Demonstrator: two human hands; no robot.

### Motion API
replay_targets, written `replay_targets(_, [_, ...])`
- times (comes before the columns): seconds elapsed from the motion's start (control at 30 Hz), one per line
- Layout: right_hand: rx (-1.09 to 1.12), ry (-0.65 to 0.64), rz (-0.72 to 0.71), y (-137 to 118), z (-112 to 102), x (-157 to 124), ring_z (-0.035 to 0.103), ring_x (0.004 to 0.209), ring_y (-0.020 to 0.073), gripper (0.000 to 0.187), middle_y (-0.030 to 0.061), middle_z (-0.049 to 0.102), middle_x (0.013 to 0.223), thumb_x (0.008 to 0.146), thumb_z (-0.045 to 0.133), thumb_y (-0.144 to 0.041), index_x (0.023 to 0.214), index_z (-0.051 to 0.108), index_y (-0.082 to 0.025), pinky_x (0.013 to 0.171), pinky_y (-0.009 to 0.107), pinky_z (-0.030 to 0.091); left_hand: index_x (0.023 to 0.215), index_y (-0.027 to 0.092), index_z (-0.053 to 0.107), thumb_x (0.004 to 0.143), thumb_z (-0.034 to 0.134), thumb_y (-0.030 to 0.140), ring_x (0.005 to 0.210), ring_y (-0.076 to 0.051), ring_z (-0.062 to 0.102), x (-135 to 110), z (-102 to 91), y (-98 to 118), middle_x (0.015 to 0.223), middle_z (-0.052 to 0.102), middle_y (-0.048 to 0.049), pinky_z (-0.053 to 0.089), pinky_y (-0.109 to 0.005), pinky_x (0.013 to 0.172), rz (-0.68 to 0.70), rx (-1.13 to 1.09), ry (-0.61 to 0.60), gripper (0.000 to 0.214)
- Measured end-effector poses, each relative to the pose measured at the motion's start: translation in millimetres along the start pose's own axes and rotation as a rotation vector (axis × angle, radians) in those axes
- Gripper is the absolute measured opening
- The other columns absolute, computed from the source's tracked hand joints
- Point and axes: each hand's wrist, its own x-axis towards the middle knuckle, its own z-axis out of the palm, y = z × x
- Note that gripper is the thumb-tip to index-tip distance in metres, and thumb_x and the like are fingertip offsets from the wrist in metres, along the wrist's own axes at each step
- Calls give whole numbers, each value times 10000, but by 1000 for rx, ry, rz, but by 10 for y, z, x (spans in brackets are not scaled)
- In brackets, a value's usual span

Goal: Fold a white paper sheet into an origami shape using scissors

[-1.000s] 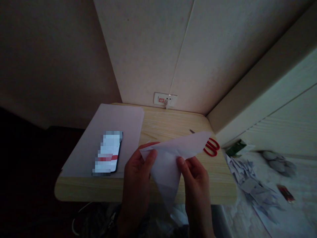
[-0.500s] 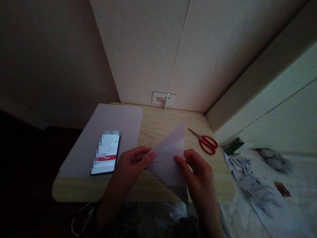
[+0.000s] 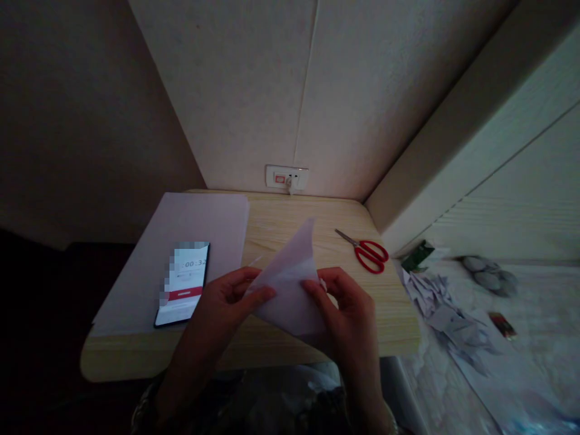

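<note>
I hold a folded white paper (image 3: pixel 292 281), shaped like a triangle, above the front of a small wooden table (image 3: pixel 290 223). My left hand (image 3: pixel 231 296) pinches its left edge with thumb and fingers. My right hand (image 3: pixel 344 302) grips its right side, fingers curled round the paper. One tip of the paper points up and away from me.
A phone (image 3: pixel 183 284) with a lit screen lies on a white sheet (image 3: pixel 190 223) at the table's left. Red-handled scissors (image 3: pixel 367 251) lie at the right. A wall socket (image 3: pixel 286 177) sits behind. Paper scraps (image 3: pixel 446 314) litter the surface to the right.
The paper has turned in my hands: its long tip, first aimed right towards the scissors, now points up and away. Both hands kept their hold. The view has shifted a little.
</note>
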Motion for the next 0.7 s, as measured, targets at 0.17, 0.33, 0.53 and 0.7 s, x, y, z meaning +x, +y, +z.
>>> replay_targets(0.17, [74,-57,36,-1,-30,-7,643,668,170,65,-7,713,703,749,694,-279,768,680,-218,588,245,442,628,199,740,526,843,306,527,-198,659,-6,26,7,557,730,-27,494,-245,498,1,-2,8,179])
replay_targets(0.33, [76,-39,44,5,-64,-5,638,641,161,98,-3,704,670,763,685,-298,726,676,-208,565,235,430,657,213,750,529,847,286,561,-215,684,26,-6,-40,585,741,-29,529,-260,521,-1,0,-26,176])
replay_targets(0.53, [58,-37,5,-20,-68,-5,609,615,156,157,-12,655,619,807,634,-329,721,683,-207,552,234,420,697,218,754,543,850,271,572,-184,679,40,-12,-59,597,738,-2,523,-227,530,32,5,-10,188])
replay_targets(0.7, [-6,-22,-40,-28,-84,1,585,609,155,190,-10,619,601,837,588,-314,744,709,-199,545,233,410,686,205,751,506,865,277,545,-169,659,25,19,-42,587,736,0,507,-215,510,16,-27,34,225])
